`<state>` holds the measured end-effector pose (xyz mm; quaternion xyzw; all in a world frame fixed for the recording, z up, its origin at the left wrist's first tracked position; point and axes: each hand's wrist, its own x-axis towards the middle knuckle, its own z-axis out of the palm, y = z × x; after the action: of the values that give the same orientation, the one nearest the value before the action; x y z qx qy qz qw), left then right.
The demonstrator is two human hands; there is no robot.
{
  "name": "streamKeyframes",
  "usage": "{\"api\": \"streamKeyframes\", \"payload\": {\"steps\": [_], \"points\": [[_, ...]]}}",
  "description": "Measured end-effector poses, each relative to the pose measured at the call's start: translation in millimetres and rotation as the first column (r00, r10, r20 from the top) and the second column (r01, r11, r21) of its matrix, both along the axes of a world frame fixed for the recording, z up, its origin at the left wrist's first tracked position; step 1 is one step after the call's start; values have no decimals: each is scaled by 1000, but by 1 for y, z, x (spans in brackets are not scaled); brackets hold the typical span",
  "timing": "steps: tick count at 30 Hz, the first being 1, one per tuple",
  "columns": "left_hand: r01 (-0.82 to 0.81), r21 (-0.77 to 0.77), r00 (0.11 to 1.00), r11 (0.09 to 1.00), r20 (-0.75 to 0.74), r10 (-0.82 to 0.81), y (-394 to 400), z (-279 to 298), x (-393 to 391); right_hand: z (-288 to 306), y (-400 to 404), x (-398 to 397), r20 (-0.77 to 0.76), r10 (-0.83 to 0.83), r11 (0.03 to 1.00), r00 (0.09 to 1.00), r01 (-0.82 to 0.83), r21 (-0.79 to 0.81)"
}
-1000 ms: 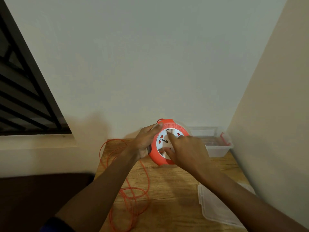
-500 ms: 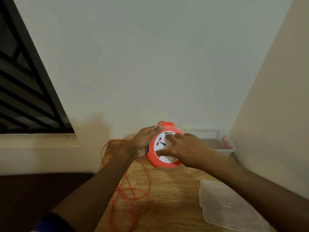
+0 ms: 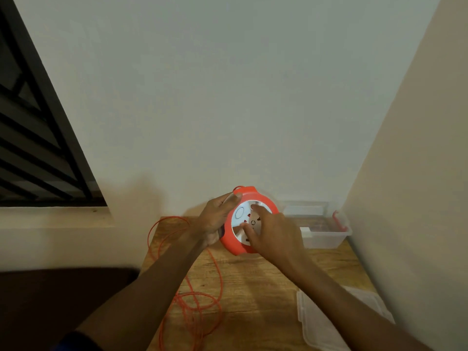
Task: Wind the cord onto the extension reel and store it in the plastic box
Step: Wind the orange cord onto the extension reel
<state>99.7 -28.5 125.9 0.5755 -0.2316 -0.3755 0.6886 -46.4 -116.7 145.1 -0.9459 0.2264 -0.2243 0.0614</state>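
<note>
Reel: orange extension reel (image 3: 249,225), above counter (image 3: 255,282) centre.
Left hand (image 3: 215,221): grips reel's 9 o'clock edge.
Right hand (image 3: 274,234): fingers pressing white face.
Cord (image 3: 202,300): loose, 7 o'clock.
Plastic box (image 3: 326,233): 3 o'clock.

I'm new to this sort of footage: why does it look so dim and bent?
Head view: dim, warm room light; the wide lens bends the walls and window frame; both hands cast soft shadows across the table; the right hand blurs slightly over the reel.

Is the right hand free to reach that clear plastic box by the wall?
Probably yes: the clear plastic box sits open just beyond the right hand, nothing between them, though its fingers now press the orange reel.
</note>
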Motion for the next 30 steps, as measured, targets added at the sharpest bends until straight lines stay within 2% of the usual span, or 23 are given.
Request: {"api": "streamKeyframes", "payload": {"steps": [2, 5, 8, 12, 17, 23, 26, 28, 30], "points": [[21, -4, 1000, 1000, -18, -21, 4, -4, -2, -7, 2, -4, -53, 16, 999, 998, -18, -27], [52, -23, 997, 998, -53, -53, 8, -7, -1, -7, -1, -11, -144, 100, 980, 984, -123, -157], [55, -2, 997, 998, -51, -55, 5, -2, 4, 7, -12, -15, -197, 205, 913, 959, -260, -314], [100, 5, 995, 995, -29, -100, 3, 5, 12, 17, -20, -13, -384, 363, 799, 849, -495, -341], [135, 0, 990, 991, -30, -135, 3, 7, 13, 24, -19, -7, -446, 286, 809, 848, -463, -361], [154, 35, 988, 987, 17, -155, 5, 6, 12, 24, -10, 3, -519, 260, 716, 814, -523, -462], [152, 16, 988, 988, 30, -153, 6, 8, 15, 16, -13, 6, -449, 248, 763, 858, -459, -456], [139, -12, 990, 990, 32, -139, 5, 9, 15, 12, -12, 7, -308, 193, 845, 932, -317, -430], [80, -55, 997, 995, 11, -79, 1, 9, 12, 11, -9, 9, -119, 104, 945, 987, -135, -299]]}}
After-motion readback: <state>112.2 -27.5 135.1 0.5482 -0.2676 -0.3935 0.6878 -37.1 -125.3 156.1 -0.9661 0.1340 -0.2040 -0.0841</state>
